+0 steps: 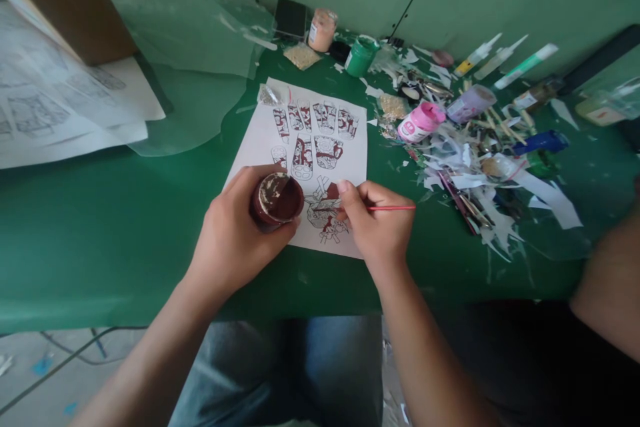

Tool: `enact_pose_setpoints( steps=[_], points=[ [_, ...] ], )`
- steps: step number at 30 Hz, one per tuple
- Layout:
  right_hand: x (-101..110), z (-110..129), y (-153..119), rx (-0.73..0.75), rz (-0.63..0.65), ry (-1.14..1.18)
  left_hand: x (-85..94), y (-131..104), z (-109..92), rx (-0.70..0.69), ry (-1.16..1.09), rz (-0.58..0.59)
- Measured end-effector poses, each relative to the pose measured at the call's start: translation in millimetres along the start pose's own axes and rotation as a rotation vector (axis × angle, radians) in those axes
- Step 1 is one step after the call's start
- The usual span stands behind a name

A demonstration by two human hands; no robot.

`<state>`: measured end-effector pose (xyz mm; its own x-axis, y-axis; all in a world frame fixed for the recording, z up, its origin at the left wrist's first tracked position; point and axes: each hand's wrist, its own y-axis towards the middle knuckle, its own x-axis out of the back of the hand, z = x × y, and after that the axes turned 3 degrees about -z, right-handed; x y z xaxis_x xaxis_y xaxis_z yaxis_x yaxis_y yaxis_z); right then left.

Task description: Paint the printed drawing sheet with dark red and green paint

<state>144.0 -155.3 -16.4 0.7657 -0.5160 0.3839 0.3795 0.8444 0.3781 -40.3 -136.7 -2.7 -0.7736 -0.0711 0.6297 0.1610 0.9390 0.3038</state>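
My left hand (235,227) is wrapped round a jar of dark brown paint (286,201), held upright over the left side of a printed sheet (355,167). Between the thumb and fingers of my right hand (383,223) is a thin paintbrush (395,208) with a red handle. Its tip is hidden by the fingers, low over the sheet. Line drawings cover the paper, among them cup-like shapes (329,151) with parts filled in brown. A small clear bag (270,95) lies on the sheet's top left corner.
To the right lies a heap of paper scraps (465,180) with an open pink paint jar (421,121) and a purple one (471,103). A green jar (361,55) and a peach jar (323,30) stand behind. Clear plastic sheeting (195,80) and a brown box (70,0) are at left. Another person's arm (613,280) is at right.
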Motion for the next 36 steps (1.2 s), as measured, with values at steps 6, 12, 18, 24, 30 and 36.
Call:
enact_pose_setpoints(
  steps=[6,12,18,24,30,36],
  points=[
    [-0.9,1.0,0.0,0.011,0.013,0.008,-0.5,0.7,-0.9,0.012,0.008,0.008],
    [-1.0,1.8,-0.2,0.049,-0.004,-0.019,-0.6,-0.1,-0.3,0.015,0.0,0.007],
    [-0.8,0.8,-0.2,0.06,0.0,-0.031,-0.6,0.4,-0.5,0.017,0.001,0.009],
    [-0.5,1.4,-0.8,0.075,-0.013,-0.028,-0.6,0.4,-1.2,0.016,0.006,0.014],
    [-0.4,1.4,-1.6,0.092,-0.028,-0.056,-1.9,1.1,-2.4,0.019,0.01,0.011],
    [-0.3,1.4,-1.1,0.093,-0.021,-0.048,-0.8,1.1,-2.8,0.024,0.016,0.013]
  ],
)
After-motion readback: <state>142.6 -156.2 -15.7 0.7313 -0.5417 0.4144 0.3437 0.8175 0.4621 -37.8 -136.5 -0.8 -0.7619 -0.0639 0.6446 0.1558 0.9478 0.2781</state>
